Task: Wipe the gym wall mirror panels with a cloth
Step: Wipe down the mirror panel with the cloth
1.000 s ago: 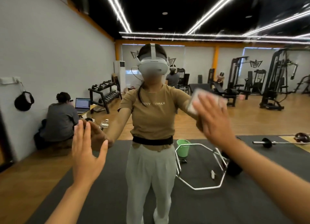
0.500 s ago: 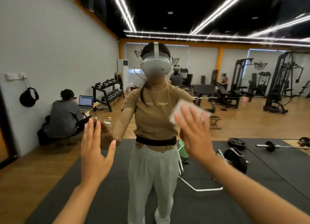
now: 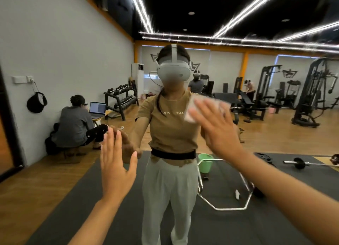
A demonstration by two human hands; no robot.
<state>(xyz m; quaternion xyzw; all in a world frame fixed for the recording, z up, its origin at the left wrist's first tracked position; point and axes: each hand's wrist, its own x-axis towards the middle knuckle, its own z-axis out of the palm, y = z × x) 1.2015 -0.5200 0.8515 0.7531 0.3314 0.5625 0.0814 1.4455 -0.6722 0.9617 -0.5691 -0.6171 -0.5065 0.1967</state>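
Cloth (image 3: pixel 207 108) is flat on the wall mirror (image 3: pixel 55 43), up near chest height in the reflection, a bit right of the middle. The right hand (image 3: pixel 218 133) presses it against the glass with fingers spread out straight, not curled round it. The left hand (image 3: pixel 115 164) is open too, fingers straight and close together, palm facing the glass lower down on the left. I cannot tell if it touches the mirror or only hovers just in front.

The cloth looks small, pale and soft. It should be very light and bend any way you push it. A flat palm over its middle is a good way to hold it, so it slides with the hand and does not bunch up or slip out and drop. The mirror is hard, smooth and slippery, and glass can crack, so a firm but gentle push seems best.

Everything else shows only in the reflection. A green bucket (image 3: pixel 205 162) stands on the dark floor mat (image 3: pixel 73 208), just beside a silver hex bar (image 3: pixel 229 206). A barbell (image 3: pixel 300 163) lies further right. A person sits by a laptop (image 3: pixel 98 109) near a dumbbell rack (image 3: pixel 122 98). Nothing seems to stand between the hands and the glass.
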